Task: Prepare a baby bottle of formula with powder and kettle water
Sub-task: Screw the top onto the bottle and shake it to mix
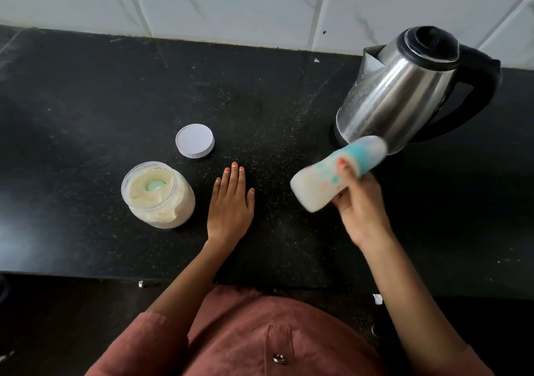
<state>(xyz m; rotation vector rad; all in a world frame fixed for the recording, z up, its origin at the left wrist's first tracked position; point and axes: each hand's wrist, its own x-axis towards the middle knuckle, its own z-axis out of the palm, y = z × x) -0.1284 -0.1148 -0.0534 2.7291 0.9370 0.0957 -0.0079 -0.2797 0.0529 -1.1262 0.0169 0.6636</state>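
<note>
My right hand (pixel 361 202) grips a baby bottle (pixel 320 182) above the counter. The bottle is tilted nearly on its side, blurred, milky white inside, with its teal cap end pointing toward the kettle (pixel 404 92). The steel kettle with a black lid and handle stands at the back right. My left hand (pixel 231 205) lies flat on the black counter with fingers spread, holding nothing. To its left stands an open clear jar of cream formula powder (pixel 161 202) with a green scoop (pixel 156 185) sunk in the powder. The jar's white lid (pixel 195 140) lies behind it.
The black speckled counter (pixel 86 115) runs to a white tiled wall (pixel 260 0) at the back. Its front edge is just before my rust-coloured shirt (pixel 260 332).
</note>
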